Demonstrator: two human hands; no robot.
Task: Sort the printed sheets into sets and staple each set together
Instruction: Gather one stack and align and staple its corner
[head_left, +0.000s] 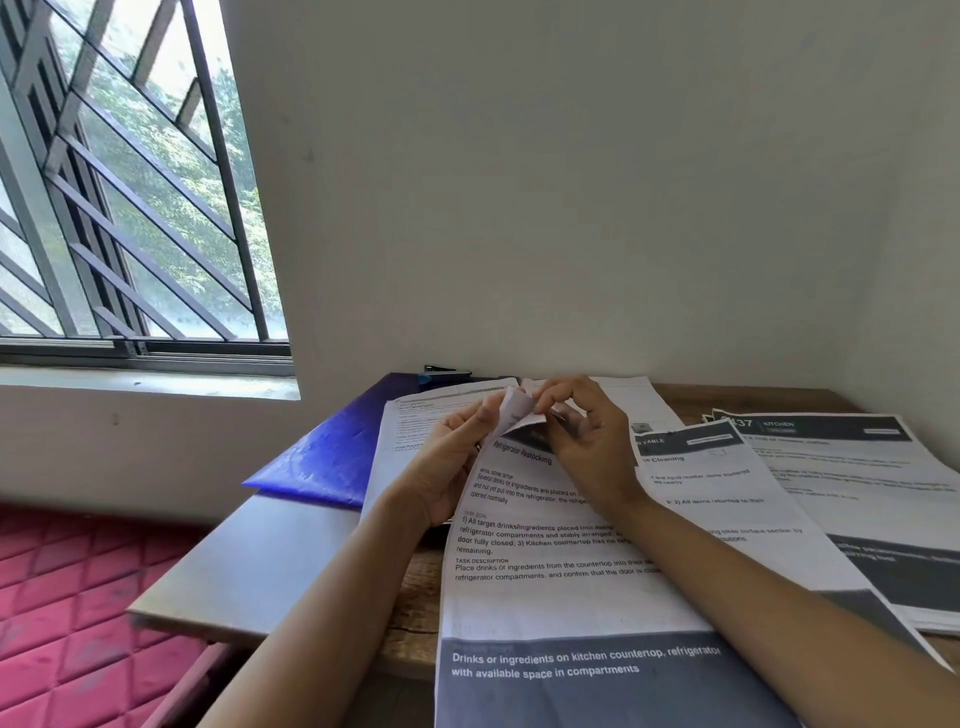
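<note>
Stapler (447, 373) half hidden beyond the sheet (545, 597) headed "Refrigerator Restocking", its curled top corner pinched by my left hand (452, 457) and right hand (587, 441)

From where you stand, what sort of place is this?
Likely a room at home, with one corner used as a desk: a barred window, a red quilted mattress beside a wooden table set against a plain wall, and printed sheets spread on the table.

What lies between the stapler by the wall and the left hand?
Head view: a flat printed sheet, resting partly on the blue folder, separates stapler and left hand.
</note>
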